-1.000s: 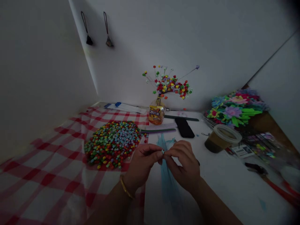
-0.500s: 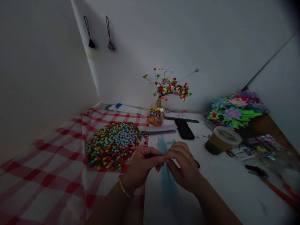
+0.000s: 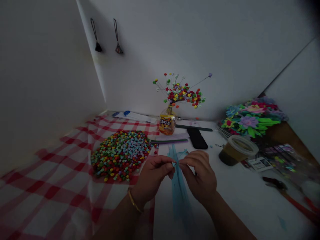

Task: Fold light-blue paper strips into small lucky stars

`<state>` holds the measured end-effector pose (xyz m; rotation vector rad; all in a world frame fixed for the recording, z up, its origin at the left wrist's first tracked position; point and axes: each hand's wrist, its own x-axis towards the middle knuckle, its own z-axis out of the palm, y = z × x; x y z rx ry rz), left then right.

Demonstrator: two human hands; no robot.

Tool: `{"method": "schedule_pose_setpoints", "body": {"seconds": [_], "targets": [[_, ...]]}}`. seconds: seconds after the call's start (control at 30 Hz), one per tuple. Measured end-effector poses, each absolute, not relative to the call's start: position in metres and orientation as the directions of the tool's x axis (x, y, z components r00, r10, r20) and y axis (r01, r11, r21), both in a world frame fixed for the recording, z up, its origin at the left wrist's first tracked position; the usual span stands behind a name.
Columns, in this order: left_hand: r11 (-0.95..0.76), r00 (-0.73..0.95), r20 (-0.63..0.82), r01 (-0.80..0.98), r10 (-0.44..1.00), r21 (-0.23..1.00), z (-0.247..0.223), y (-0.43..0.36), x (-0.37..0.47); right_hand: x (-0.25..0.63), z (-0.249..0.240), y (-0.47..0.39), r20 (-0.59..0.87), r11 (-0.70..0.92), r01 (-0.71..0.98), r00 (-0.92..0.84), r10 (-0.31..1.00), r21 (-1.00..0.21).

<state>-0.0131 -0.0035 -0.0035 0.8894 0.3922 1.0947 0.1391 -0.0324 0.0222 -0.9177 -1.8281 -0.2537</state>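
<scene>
My left hand (image 3: 156, 173) and my right hand (image 3: 200, 173) meet above the white table, thumb and fingers pinched together on each. A narrow light blue paper strip (image 3: 183, 153) shows behind the right fingers, and the pinched fingertips seem to hold its end between them; the held part is small and mostly hidden. Beneath the hands lies a bundle of long light blue paper strips (image 3: 178, 193). To the left of my left hand, many small folded paper stars (image 3: 122, 153) in mixed colours form a wide heap on a red-and-white checked cloth (image 3: 50, 191).
A bottle (image 3: 167, 125) holding stars on wires stands at the back. A black phone (image 3: 197, 138) and dark strips (image 3: 170, 141) lie ahead. At right are a lidded plastic cup (image 3: 236, 151), fuzzy flowers (image 3: 250, 116) and orange-handled pliers (image 3: 287, 193).
My fingertips have parted slightly, and the right hand has shifted a little to the right. The pinches stay closed; the surrounding things have not moved.
</scene>
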Motion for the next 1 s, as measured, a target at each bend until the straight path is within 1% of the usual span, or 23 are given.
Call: {"method": "schedule_pose_setpoints", "body": {"seconds": [0.13, 0.3, 0.37, 0.5, 0.63, 0.7, 0.83, 0.9, 1.0], "targets": [[0.137, 0.45, 0.145, -0.535, 0.881, 0.834, -0.003, -0.004, -0.015, 0.142, 0.027, -0.034, 0.843, 0.691, 0.7, -0.251, 0.475, -0.18], [0.101, 0.44, 0.113, -0.434, 0.891, 0.895, 0.0, -0.004, -0.017, 0.141, 0.027, -0.034, 0.781, 0.682, 0.709, -0.318, 0.537, -0.18], [0.113, 0.442, 0.112, -0.452, 0.89, 0.885, 0.0, -0.004, -0.016, 0.14, 0.025, -0.034, 0.784, 0.675, 0.719, -0.318, 0.533, -0.166], [0.165, 0.438, 0.087, -0.506, 0.895, 0.847, -0.004, -0.005, -0.012, 0.137, 0.019, -0.032, 0.842, 0.615, 0.779, -0.247, 0.479, -0.121], [0.141, 0.4, 0.093, -0.517, 0.912, 0.844, -0.004, -0.005, -0.012, 0.135, 0.017, -0.032, 0.863, 0.616, 0.782, -0.241, 0.443, -0.098], [0.13, 0.399, 0.106, -0.52, 0.911, 0.844, -0.002, -0.004, -0.013, 0.136, 0.018, -0.032, 0.86, 0.659, 0.739, -0.242, 0.448, -0.135], [0.131, 0.439, 0.128, -0.512, 0.889, 0.849, -0.001, -0.004, -0.017, 0.144, 0.021, -0.03, 0.848, 0.721, 0.641, -0.205, 0.49, -0.262], [0.141, 0.458, 0.122, -0.498, 0.88, 0.856, -0.002, -0.004, -0.019, 0.147, 0.022, -0.029, 0.832, 0.729, 0.622, -0.217, 0.511, -0.286], [0.174, 0.493, 0.097, -0.475, 0.865, 0.863, -0.002, -0.004, -0.02, 0.15, 0.025, -0.029, 0.788, 0.755, 0.585, -0.296, 0.539, -0.296]]}}
